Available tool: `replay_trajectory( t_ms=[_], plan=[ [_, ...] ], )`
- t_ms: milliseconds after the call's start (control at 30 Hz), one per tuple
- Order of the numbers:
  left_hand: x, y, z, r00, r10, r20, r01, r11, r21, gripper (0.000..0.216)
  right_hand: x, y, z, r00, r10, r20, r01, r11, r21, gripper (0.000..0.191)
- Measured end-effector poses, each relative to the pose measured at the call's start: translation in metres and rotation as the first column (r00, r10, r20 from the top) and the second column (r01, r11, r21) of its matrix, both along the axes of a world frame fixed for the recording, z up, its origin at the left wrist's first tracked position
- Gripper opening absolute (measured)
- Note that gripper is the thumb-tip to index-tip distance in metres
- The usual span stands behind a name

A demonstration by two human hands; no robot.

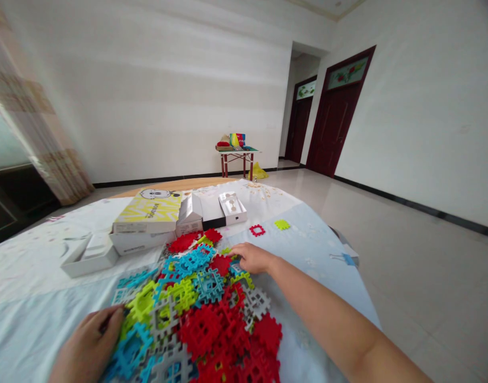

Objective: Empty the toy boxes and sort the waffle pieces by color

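Pile of toothed pieces (200, 324): it lies on the near middle of the cloth (324, 282), with red, blue, green and grey squares overlapping. We judge that the teeth and the windows can catch each other easily.
Right hand (254, 259): it is at the far right side of the pile, with its fingertips beside a red piece (220, 264). The index finger is stretched forward and the others look bent; whether they pinch a piece, we cannot tell.
Left hand (93, 340): it is at the near left edge, next to blue and green pieces. Its fingers are curled and the thumb is close to them; we cannot tell if something is gripped.
Good lifting: we should take one piece by its outer rim and raise it slowly, so that the neighbours do not come with it.
Left-hand support: a light press on the near left side could steady the pile while the right fingers loosen a piece.
Loose pieces: a red frame (252, 230) and a green square (282, 224) lie flat, apart, beyond the right hand. Their rims are free, so we think they are simple to grasp.
Yellow box (150, 210): it is at the far left of the pile; there we should avoid wide sweeps.
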State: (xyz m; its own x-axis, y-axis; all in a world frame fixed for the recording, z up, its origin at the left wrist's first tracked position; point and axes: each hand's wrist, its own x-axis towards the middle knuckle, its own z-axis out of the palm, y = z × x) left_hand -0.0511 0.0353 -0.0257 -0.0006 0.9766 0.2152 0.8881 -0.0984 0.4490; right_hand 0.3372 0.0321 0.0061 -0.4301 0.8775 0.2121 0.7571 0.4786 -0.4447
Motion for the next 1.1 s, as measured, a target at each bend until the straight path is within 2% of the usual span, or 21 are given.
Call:
replay_trajectory(
  t_ms=[133,367,567,667,833,967,1100],
  plan=[
    [0.001,-0.001,0.002,1.0,-0.006,-0.012,0.006,1.0,-0.026,0.053,0.012,-0.019,-0.002,0.988,-0.049,-0.146,0.042,0.998,-0.055,0.047],
    [0.001,0.0,0.005,1.0,-0.012,-0.019,0.011,0.999,-0.053,0.055,0.025,-0.028,-0.01,0.905,-0.264,-0.333,0.229,0.963,-0.141,0.036],
    [-0.001,0.002,0.0,1.0,-0.004,-0.026,0.003,0.999,-0.033,0.054,0.035,-0.024,-0.012,0.852,-0.297,-0.431,0.244,0.954,-0.174,0.029],
    [-0.002,0.002,-0.001,1.0,0.006,-0.025,-0.006,1.0,-0.016,0.052,0.041,-0.022,-0.015,0.844,-0.346,-0.411,0.297,0.938,-0.18,0.033],
    [-0.004,0.004,-0.002,1.0,-0.016,-0.025,0.015,1.0,-0.008,0.05,0.047,-0.025,-0.013,0.876,-0.418,-0.24,0.417,0.907,-0.057,0.037],
    [-0.009,0.008,-0.009,0.999,-0.03,-0.022,0.031,0.999,0.04,0.047,0.046,-0.025,-0.012,0.92,-0.38,-0.095,0.382,0.924,0.005,0.037],
    [-0.01,0.01,-0.013,0.999,-0.042,-0.022,0.043,0.998,0.035,0.048,0.043,-0.025,-0.013,0.936,-0.35,-0.024,0.35,0.937,0.013,0.033]
  ],
)
